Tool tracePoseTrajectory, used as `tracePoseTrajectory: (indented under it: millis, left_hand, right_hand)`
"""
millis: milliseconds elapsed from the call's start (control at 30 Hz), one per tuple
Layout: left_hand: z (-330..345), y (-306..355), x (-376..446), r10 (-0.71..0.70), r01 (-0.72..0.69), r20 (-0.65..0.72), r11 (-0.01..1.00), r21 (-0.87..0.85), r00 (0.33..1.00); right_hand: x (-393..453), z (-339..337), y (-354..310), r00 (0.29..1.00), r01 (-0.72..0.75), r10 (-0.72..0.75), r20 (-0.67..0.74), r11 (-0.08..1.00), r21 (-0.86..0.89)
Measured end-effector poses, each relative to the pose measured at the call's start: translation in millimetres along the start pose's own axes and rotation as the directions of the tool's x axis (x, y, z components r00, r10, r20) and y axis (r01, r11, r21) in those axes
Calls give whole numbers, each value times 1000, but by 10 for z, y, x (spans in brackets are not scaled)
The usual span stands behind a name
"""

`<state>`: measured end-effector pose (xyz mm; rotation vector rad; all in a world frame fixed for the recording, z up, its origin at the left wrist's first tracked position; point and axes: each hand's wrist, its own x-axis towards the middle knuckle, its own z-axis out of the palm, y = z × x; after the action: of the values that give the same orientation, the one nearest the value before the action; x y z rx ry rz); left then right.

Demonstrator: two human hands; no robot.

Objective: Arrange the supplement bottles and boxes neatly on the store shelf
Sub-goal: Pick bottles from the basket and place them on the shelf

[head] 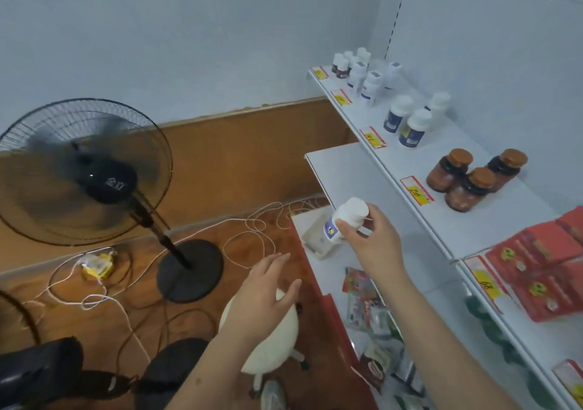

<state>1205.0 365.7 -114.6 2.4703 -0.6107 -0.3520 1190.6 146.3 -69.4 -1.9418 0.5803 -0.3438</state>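
While right-hand fingers grip it, the bottle – white, blue-labelled – tilts; left fingers spread.

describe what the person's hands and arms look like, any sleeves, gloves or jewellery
Both arms are bare as far as the picture shows: no sleeves in view. The left hand and right hand wear no gloves, and no rings, watch or bracelet show on fingers or wrists.
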Motion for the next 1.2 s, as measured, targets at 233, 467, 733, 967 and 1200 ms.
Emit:
tracePoseTrajectory:
  millis: [233, 467, 733, 967, 1200]
  left_hand:
    - [255, -501, 1032, -68, 70, 132, 998, -8, 989]
    - [1573, -1658, 2539, -269, 301, 262, 949, -90, 927]
    - [3921, -3145, 4368, -407, 458, 246, 865, -206, 880]
    - [5295, -3719, 5633, -388, 428, 203, 876, -221, 899]
    - [5930, -3982, 5810, -393, 549, 414, 743, -383, 821]
  right_hand:
    - [719, 629, 603, 982, -183, 184, 35, 983, -35]
    - [1842, 1956, 2377, 919, -377, 387, 68, 917, -129]
    - [3249, 3359, 4998, 903, -425, 412, -121, 897, -124]
    - [4342, 3824, 6435, 855, -447, 390, -341, 888, -106]
    - [4914, 4067, 6854, 812, -490, 434, -390, 870, -53]
